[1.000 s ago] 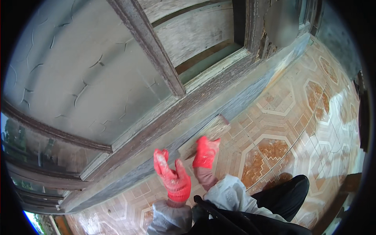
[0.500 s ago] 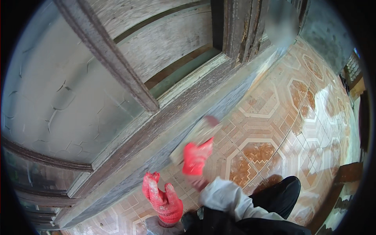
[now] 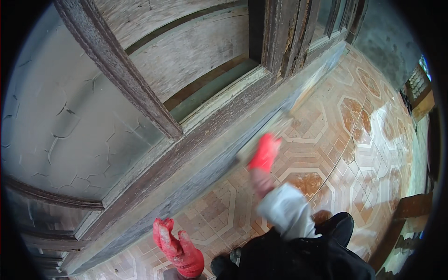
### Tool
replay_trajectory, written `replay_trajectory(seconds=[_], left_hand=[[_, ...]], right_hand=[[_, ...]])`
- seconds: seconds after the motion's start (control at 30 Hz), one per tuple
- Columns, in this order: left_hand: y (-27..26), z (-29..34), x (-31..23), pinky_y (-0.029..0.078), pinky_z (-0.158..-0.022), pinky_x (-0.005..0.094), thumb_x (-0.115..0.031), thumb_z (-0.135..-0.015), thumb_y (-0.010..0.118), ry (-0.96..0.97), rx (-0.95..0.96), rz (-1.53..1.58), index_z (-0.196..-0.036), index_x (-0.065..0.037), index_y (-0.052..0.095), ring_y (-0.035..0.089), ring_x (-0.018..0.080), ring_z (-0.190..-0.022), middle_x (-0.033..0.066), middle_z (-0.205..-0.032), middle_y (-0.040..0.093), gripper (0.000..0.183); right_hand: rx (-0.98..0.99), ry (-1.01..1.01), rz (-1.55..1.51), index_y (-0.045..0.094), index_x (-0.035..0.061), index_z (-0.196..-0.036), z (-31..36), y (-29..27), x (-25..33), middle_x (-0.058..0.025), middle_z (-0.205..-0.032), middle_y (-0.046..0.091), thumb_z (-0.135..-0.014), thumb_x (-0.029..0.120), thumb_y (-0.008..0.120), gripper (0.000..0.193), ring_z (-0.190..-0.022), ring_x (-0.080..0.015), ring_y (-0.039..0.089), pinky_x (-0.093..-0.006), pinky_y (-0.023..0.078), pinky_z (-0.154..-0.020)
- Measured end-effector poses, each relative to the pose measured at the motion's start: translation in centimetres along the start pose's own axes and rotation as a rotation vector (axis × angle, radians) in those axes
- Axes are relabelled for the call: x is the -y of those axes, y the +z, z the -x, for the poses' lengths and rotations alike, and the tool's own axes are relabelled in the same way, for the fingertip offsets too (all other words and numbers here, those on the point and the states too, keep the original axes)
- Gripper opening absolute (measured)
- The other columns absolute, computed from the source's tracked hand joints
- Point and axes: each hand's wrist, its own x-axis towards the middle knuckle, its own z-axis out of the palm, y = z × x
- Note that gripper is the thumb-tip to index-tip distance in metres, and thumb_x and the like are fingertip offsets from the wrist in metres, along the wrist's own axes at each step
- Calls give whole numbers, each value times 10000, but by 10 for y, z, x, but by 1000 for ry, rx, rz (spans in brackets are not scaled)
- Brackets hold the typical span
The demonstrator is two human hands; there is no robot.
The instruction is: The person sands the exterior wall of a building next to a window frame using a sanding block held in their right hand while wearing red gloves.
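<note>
My right hand, in a red glove, is closed on a long flat tool that looks like a plastering float. Motion blurs it, so its exact kind is unclear. The tool lies along the low grey base strip of the wall, close against it or touching. My left hand, in a red glove with pale smears, hovers above the tiled floor at the lower left. Its fingers are apart and hold nothing.
A weathered wooden frame with a frosted, patterned glass panel rises on the left. Patterned tiles cover the floor, with whitish patches at right. A brown wooden piece stands near the right edge. My dark shoe is below.
My right hand has moved the flat tool up and to the right along the wall base. My left hand has shifted slightly down and left, still open.
</note>
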Motion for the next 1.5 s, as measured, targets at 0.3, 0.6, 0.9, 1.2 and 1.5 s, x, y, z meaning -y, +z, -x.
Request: replay_trajectory(seconds=[0.3, 0.6, 0.9, 1.2, 1.5], left_hand=[[-32, 7, 4, 397, -1044, 409, 65, -849, 451, -39, -5, -168, -1432, 3, 390, 505, 270, -1204, 162, -1448, 390, 590], [-6, 9, -14, 360, -1067, 373, 96, -825, 428, -221, -82, 50, -1455, -6, 360, 496, 227, -1206, 115, -1478, 385, 642], [-25, 14, 0, 387, -1019, 367, 33, -849, 462, -173, -75, -109, -1452, -2, 364, 513, 223, -1173, 120, -1398, 440, 612], [-1, 12, -19, 440, -992, 457, 123, -743, 506, -91, -79, 77, -1383, 14, 425, 532, 317, -1154, 188, -1395, 399, 654], [-36, 19, -8, 449, -979, 415, 74, -811, 517, -159, -151, 9, -1402, 24, 409, 538, 289, -1147, 172, -1406, 417, 602]], right_hand=[[209, 133, 40, 529, 17, -1098, -35, -9, 28, -139, -940, 590, -808, 211, 601, 356, -803, -229, 573, -401, 497, -704], [-75, -739, 440, 529, -31, -1136, 83, 28, 50, -217, -971, 599, -740, 145, 703, 467, -755, -349, 616, -426, 535, -684], [110, -722, 133, 399, -27, -1379, -20, 31, 87, -201, -1184, 567, -835, 275, 622, 661, -1044, -303, 567, -411, 449, -936], [46, -664, 397, 354, -4, -1433, 91, 10, 24, -241, -1291, 510, -706, 178, 589, 786, -1178, -372, 522, -430, 408, -1029], [350, -345, -43, 391, -77, -1316, -53, 4, 94, -218, -1164, 555, -799, 219, 640, 646, -1017, -319, 570, -433, 476, -870]])
